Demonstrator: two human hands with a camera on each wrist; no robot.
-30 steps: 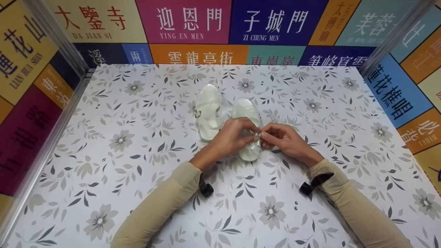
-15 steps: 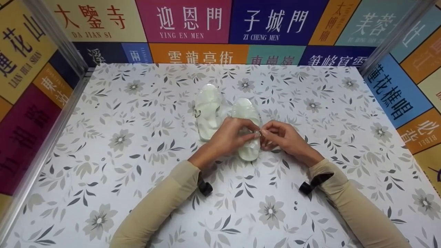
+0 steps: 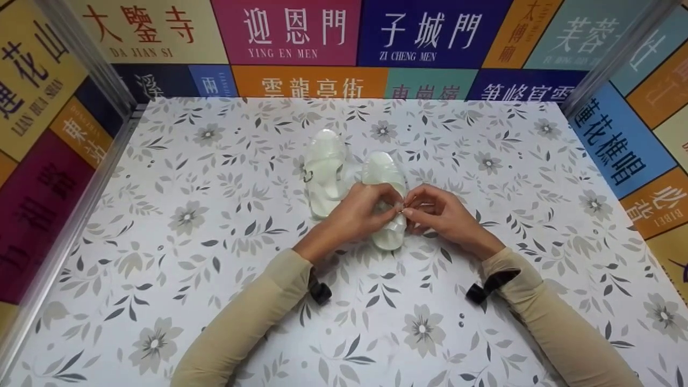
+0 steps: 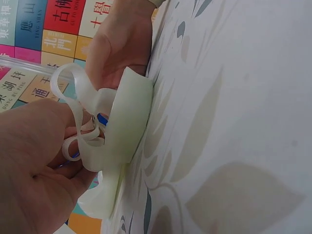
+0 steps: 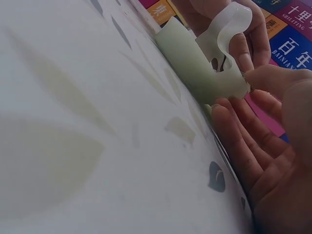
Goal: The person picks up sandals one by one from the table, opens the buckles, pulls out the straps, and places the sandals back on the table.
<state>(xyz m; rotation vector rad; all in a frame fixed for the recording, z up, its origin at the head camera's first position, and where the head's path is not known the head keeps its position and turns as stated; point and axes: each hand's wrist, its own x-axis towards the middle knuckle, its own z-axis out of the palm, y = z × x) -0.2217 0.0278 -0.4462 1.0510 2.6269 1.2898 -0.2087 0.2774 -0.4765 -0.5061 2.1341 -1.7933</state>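
Note:
A pair of pale, translucent green sandals lies on the table. My left hand (image 3: 361, 209) reaches across the right-hand sandal (image 3: 382, 166) and pinches its strap near the outer side. From the right, my right hand (image 3: 449, 220) pinches at the same spot, its fingertips meeting the left ones at a tiny metal fastening, mostly hidden by fingers. In the left wrist view the strap (image 4: 86, 92) stands in a loop above the sole's heel (image 4: 129, 112). The other sandal (image 3: 325, 148) rests to the left, untouched, with a small buckle (image 3: 308, 176) on its outer side.
The table (image 3: 242, 333) wears a white cover printed with grey flowers and leaves. Colourful panels (image 3: 295, 32) with lettering stand along the back and both sides. A dark wrist strap (image 3: 500, 280) circles the right sleeve.
My right fingertips have shifted slightly left, up against the strap and the left fingertips. The left hand and both sandals stay nearly in place.

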